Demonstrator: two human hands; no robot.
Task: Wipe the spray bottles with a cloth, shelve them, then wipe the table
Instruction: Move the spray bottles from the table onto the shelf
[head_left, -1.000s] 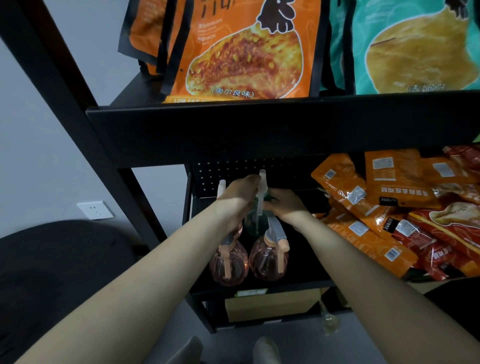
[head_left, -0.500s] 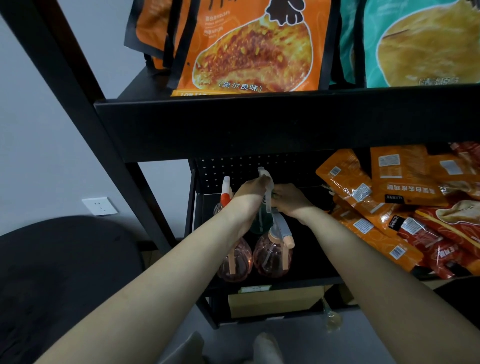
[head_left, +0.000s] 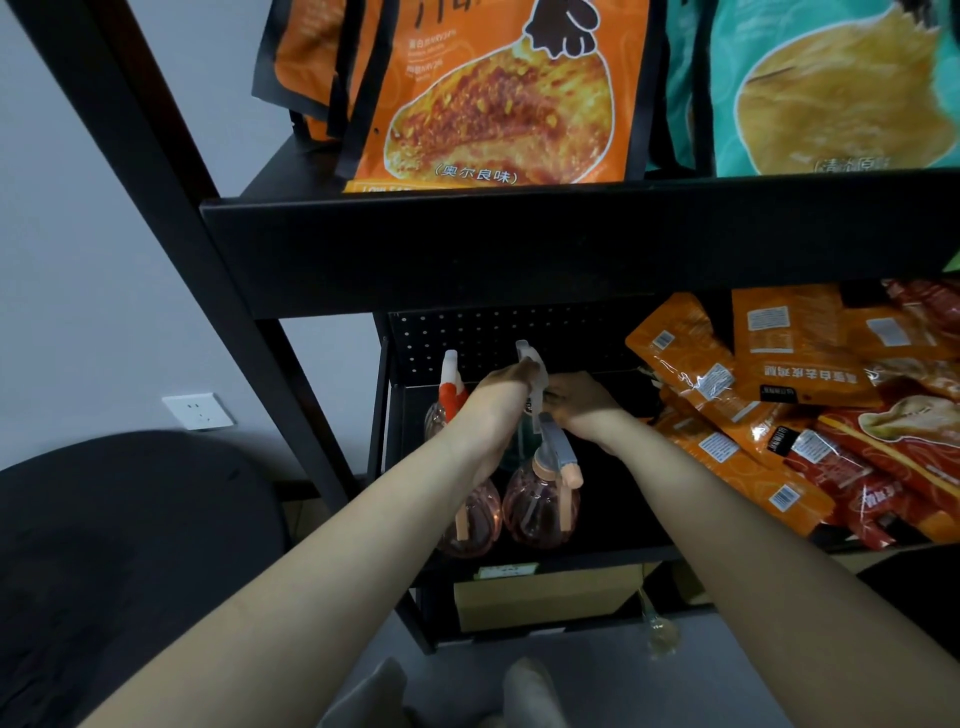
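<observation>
Both my hands reach into the lower black shelf (head_left: 545, 561). My left hand (head_left: 501, 397) and my right hand (head_left: 582, 405) close around a green spray bottle (head_left: 519, 441) with a white trigger head, standing at the back of the shelf. In front of it stand two pink spray bottles, one under my left wrist (head_left: 470, 519) and one to its right (head_left: 540, 506). A further pink bottle with an orange and white head (head_left: 448, 389) stands at the back left. No cloth is in view.
Orange and red snack packets (head_left: 779, 415) are piled on the same shelf to the right. Large orange and teal bags (head_left: 498, 93) stand on the upper shelf. A dark round seat (head_left: 119, 545) lies at lower left, a wall socket (head_left: 197, 411) behind it. A cardboard box (head_left: 545, 597) sits below.
My hands have stayed on the green bottle at the back of the shelf. The view has shifted slightly, and the back-left bottle's orange head has come into sight.
</observation>
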